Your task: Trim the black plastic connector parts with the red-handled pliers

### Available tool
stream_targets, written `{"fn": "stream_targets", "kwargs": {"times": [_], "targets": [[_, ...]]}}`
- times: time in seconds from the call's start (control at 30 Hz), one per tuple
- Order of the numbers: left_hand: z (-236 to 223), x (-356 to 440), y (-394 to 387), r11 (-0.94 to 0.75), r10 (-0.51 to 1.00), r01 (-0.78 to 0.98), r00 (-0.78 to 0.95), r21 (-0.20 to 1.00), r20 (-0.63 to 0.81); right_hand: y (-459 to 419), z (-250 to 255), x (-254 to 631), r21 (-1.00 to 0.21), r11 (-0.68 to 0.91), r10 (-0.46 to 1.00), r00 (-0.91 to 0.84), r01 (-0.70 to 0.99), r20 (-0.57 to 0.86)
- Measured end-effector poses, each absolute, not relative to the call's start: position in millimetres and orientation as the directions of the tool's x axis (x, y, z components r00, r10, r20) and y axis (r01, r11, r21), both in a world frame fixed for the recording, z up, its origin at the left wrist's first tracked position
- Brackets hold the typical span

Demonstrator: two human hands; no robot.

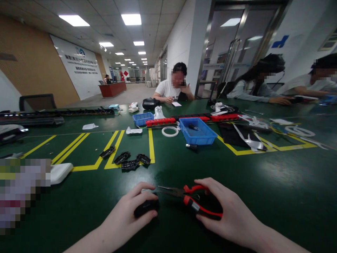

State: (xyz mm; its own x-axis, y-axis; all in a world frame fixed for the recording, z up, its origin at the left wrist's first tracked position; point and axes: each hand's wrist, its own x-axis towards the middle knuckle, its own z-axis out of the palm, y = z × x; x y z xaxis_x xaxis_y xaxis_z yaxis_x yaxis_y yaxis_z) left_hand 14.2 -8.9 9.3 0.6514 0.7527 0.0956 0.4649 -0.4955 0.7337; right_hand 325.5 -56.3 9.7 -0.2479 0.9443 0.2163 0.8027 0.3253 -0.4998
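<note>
Nearer than the blue bin [201,140], I have my left hand [130,209] curled round a black piece [145,209], my right hand [228,205], half open, holding red-handled pliers [187,200].

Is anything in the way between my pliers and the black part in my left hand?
No separate object visibly stands between the pliers in your right hand and the black part; only your left hand curls around it.
</note>
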Motion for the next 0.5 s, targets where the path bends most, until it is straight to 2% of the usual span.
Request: {"fn": "stream_targets", "kwargs": {"times": [0.1, 0.23, 0.33, 0.5], "targets": [[9.8, 17.5, -5.4, -0.535, 0.712, 0.478, 0.699, 0.697, 0.066, -55.0, 7.4, 330.0, -0.465, 0.339, 0.936, -0.242, 0.818, 0.257], [12.6, 29.4, 5.0, -0.505, 0.724, 0.434, 0.683, 0.746, 0.094, -57.1, 8.1, 329.9, -0.561, 0.282, 0.959, -0.206, 0.778, 0.195], [11.5, 36.1, 9.3, -0.386, 0.773, 0.366, 0.630, 0.847, 0.080, -60.6, 11.7, 325.4, -0.610, 0.282, 0.958, -0.184, 0.740, 0.219], [9.3, 35.3, -0.1, -0.142, 0.819, 0.303, 0.571, 0.942, -0.060, -59.9, 12.4, 324.5, -0.575, 0.299, 0.945, -0.151, 0.762, 0.290]]}}
